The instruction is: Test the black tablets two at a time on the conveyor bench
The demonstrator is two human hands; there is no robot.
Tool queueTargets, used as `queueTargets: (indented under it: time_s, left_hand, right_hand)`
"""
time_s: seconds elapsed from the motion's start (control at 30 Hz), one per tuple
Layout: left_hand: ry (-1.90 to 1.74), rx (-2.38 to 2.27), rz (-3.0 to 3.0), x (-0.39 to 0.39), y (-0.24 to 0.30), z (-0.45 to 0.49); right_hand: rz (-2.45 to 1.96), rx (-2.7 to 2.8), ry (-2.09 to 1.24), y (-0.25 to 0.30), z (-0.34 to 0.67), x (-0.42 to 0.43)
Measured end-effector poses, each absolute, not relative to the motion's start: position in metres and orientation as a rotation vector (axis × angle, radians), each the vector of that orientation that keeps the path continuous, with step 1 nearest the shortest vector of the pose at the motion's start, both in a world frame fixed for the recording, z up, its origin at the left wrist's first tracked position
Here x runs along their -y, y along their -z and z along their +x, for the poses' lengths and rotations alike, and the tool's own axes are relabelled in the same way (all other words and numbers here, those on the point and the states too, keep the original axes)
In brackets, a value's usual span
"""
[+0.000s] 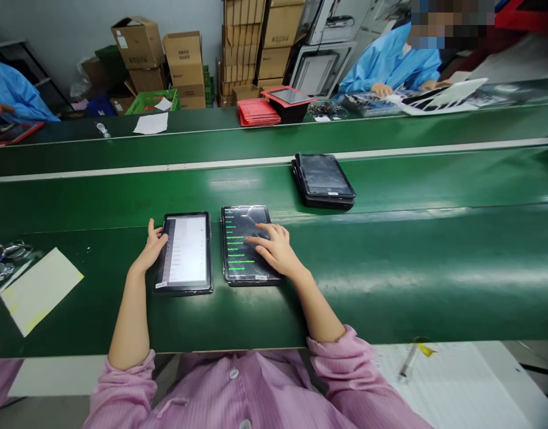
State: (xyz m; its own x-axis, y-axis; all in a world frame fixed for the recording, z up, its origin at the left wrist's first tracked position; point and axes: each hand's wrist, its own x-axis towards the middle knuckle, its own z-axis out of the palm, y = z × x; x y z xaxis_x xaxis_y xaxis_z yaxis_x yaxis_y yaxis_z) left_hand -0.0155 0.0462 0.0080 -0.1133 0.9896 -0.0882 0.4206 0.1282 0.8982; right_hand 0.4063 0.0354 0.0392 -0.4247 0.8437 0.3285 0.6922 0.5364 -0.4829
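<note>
Two tablets lie side by side on the green work surface in front of me. The left tablet shows a white screen with a list. My left hand rests at its left edge, thumb on the frame and fingers apart. Green lines of text on black fill the right tablet. Over its screen lies my right hand, fingers spread, with the index fingertip at the text. Part of that screen is hidden under the hand. Neither hand grips anything.
A stack of dark tablets sits farther back to the right. At left are a pale paper sheet and coiled clear cables. Red sleeves are piled across the line. A co-worker in blue sits opposite, another at far left.
</note>
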Motion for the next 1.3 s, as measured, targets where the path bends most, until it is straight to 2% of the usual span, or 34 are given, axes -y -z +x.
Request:
queueTargets:
  time_s: [0.5, 0.67, 0.93, 1.3]
  left_hand:
    - [-0.803, -1.379, 1.404, -0.034, -0.019, -0.031]
    - [-0.958, -1.311, 1.27, -0.04, -0.007, -0.031]
    - [-0.824, -1.544, 1.419, -0.045, -0.003, -0.026]
    - [-0.745, -1.701, 1.461, -0.044, -0.011, -0.016]
  right_hand:
    - [-1.197, 2.308, -0.393, -0.042, 0.402, -0.033]
    - [-1.15, 2.205, -0.406, -0.043, 0.411, -0.034]
    - [-1.333, 2.358, -0.197, -0.043, 0.41, -0.034]
    - [-1.425, 2.44, -0.123, -0.039, 0.403, -0.031]
